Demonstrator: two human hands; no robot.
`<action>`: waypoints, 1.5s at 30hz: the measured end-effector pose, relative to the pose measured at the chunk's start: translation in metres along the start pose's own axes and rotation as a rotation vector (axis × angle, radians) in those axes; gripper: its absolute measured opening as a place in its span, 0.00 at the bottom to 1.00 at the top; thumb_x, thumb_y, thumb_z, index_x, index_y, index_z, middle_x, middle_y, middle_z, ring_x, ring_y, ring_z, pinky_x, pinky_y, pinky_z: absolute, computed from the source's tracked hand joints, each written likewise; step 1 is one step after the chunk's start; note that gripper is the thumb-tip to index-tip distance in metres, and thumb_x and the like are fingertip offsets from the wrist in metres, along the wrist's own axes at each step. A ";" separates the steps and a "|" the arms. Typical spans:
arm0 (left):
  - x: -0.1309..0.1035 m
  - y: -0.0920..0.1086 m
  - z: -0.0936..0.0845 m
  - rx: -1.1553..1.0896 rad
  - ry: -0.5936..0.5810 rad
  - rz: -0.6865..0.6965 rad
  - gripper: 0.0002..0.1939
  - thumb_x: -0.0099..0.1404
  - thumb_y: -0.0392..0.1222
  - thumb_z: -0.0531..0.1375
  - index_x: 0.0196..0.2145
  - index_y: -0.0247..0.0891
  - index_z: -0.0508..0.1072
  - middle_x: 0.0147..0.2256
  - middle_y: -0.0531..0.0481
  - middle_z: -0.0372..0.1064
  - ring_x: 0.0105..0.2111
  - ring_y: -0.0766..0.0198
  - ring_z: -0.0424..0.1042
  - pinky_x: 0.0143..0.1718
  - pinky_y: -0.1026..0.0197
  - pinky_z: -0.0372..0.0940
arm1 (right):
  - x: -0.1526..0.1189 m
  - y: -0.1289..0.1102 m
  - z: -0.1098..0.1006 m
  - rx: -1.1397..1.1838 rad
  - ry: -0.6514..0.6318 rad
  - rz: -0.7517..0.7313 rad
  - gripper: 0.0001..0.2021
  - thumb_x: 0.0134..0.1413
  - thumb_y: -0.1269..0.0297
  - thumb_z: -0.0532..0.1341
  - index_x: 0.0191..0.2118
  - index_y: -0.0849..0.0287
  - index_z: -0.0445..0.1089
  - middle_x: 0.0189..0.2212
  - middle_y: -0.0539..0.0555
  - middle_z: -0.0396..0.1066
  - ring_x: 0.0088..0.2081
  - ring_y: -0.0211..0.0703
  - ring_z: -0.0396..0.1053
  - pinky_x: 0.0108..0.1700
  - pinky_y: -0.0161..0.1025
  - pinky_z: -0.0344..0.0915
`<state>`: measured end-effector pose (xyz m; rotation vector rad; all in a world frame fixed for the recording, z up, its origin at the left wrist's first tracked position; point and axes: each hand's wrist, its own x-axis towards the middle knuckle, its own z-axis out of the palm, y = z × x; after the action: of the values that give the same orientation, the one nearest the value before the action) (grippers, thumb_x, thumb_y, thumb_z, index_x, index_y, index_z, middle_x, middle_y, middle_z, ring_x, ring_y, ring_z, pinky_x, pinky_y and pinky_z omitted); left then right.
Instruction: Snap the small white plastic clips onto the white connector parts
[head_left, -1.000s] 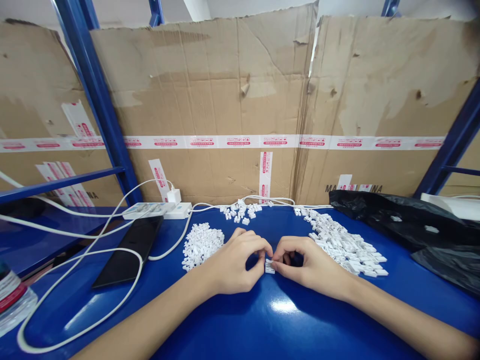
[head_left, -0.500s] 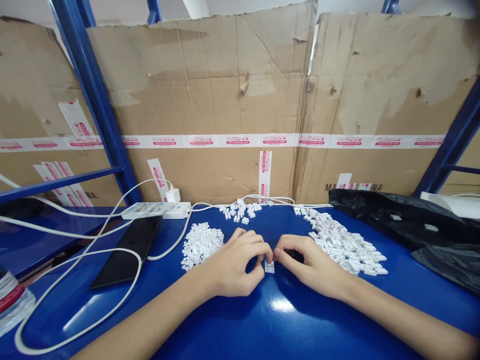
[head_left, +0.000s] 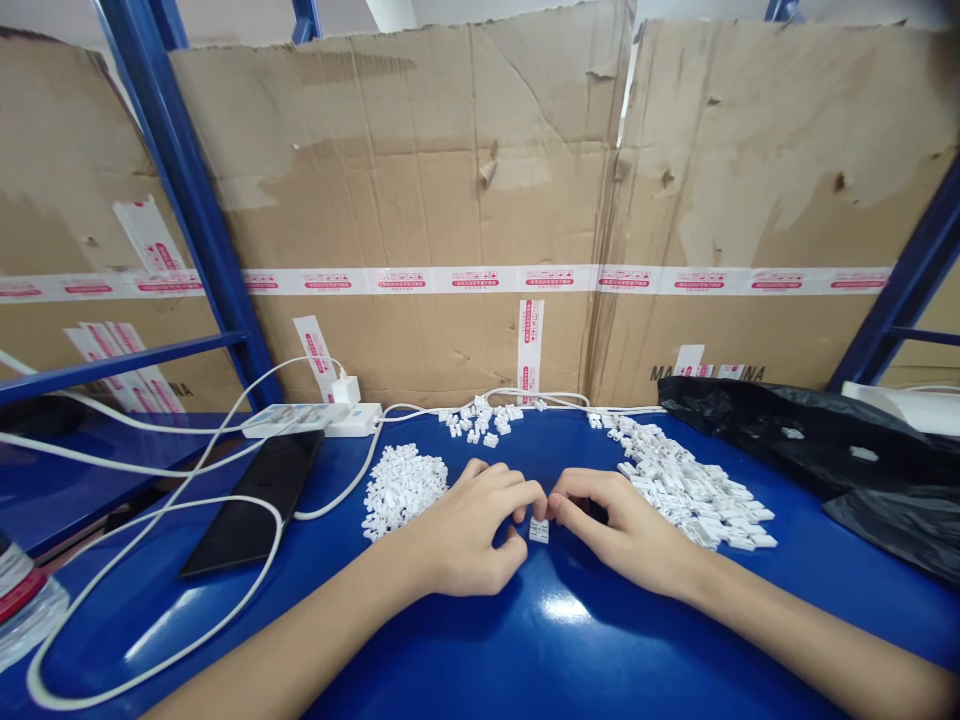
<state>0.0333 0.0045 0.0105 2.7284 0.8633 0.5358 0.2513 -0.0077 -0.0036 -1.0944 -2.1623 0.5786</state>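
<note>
A small white plastic connector piece [head_left: 538, 530] stands on the blue table between my two hands. My left hand [head_left: 480, 525] comes in from the left with its fingers curled over; the index fingertip meets the top of the piece, and the thumb hangs apart below. From the right, my right hand [head_left: 619, 520] pinches thumb and index finger together at the piece's right edge. Their fingertips cover its upper part. Left of my left hand lies a pile of tiny white parts [head_left: 405, 488]. A larger pile of white connector pieces [head_left: 686, 485] spreads beyond my right hand.
A small group of white pieces [head_left: 480, 420] lies at the back. To the left are a black phone-like slab [head_left: 259, 510], a power strip [head_left: 307, 420], looping white cables and a bottle [head_left: 26, 605]. Black plastic bag [head_left: 787, 440] lies right. Cardboard [head_left: 420, 200] walls the back.
My left thumb and index finger have spread slightly apart, and the index fingertip has shifted a little to the right. My right hand stays about where it was, beside the piece.
</note>
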 end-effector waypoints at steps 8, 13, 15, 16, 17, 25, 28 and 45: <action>-0.001 0.001 -0.001 0.014 -0.002 0.011 0.20 0.53 0.26 0.52 0.43 0.43 0.65 0.37 0.55 0.66 0.39 0.61 0.63 0.46 0.54 0.55 | -0.001 0.000 -0.001 -0.001 -0.001 -0.027 0.15 0.70 0.64 0.52 0.33 0.58 0.72 0.29 0.49 0.71 0.32 0.39 0.67 0.37 0.38 0.61; -0.001 0.000 0.000 0.037 -0.003 0.025 0.20 0.52 0.26 0.52 0.42 0.42 0.64 0.36 0.55 0.65 0.38 0.61 0.63 0.46 0.54 0.55 | -0.002 -0.001 -0.001 -0.006 -0.004 -0.041 0.14 0.70 0.64 0.52 0.34 0.58 0.72 0.31 0.49 0.72 0.33 0.39 0.68 0.38 0.37 0.61; -0.001 -0.001 0.000 0.044 -0.001 0.030 0.21 0.52 0.26 0.52 0.43 0.43 0.64 0.36 0.55 0.65 0.38 0.61 0.63 0.46 0.54 0.55 | -0.002 -0.002 -0.002 -0.007 0.002 -0.039 0.15 0.70 0.64 0.52 0.33 0.58 0.71 0.30 0.49 0.71 0.32 0.39 0.67 0.37 0.37 0.61; -0.001 -0.001 0.000 0.048 0.000 0.034 0.22 0.52 0.25 0.52 0.43 0.43 0.64 0.37 0.55 0.66 0.38 0.62 0.63 0.46 0.54 0.55 | -0.002 -0.002 -0.002 -0.008 0.002 -0.039 0.15 0.70 0.64 0.52 0.33 0.58 0.70 0.30 0.50 0.71 0.32 0.39 0.67 0.37 0.37 0.61; -0.001 -0.001 0.000 0.053 -0.002 0.041 0.22 0.51 0.25 0.52 0.43 0.43 0.64 0.37 0.55 0.66 0.38 0.62 0.63 0.46 0.54 0.55 | -0.002 -0.001 -0.002 -0.007 -0.001 -0.039 0.15 0.70 0.63 0.52 0.33 0.58 0.70 0.30 0.50 0.72 0.32 0.40 0.67 0.37 0.38 0.61; -0.001 0.002 -0.001 0.092 -0.011 0.071 0.22 0.50 0.25 0.52 0.42 0.42 0.65 0.36 0.54 0.66 0.37 0.62 0.63 0.47 0.53 0.54 | -0.002 -0.002 -0.002 -0.012 -0.006 -0.026 0.15 0.71 0.64 0.50 0.36 0.58 0.72 0.31 0.51 0.73 0.33 0.41 0.68 0.37 0.38 0.62; -0.001 0.002 -0.001 0.092 -0.011 0.063 0.23 0.50 0.25 0.52 0.42 0.42 0.65 0.37 0.54 0.66 0.37 0.61 0.63 0.47 0.53 0.54 | -0.002 -0.001 -0.002 -0.004 -0.006 -0.026 0.12 0.67 0.71 0.51 0.38 0.58 0.72 0.30 0.49 0.72 0.32 0.40 0.69 0.37 0.38 0.62; -0.002 -0.001 -0.002 0.100 -0.030 0.074 0.27 0.48 0.23 0.51 0.45 0.43 0.64 0.38 0.53 0.66 0.39 0.60 0.64 0.50 0.52 0.55 | -0.002 0.004 0.000 -0.001 0.006 -0.055 0.17 0.53 0.83 0.51 0.39 0.57 0.71 0.30 0.48 0.71 0.32 0.38 0.69 0.37 0.36 0.64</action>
<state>0.0304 0.0046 0.0110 2.8607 0.8052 0.4764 0.2550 -0.0072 -0.0071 -1.0324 -2.1803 0.5482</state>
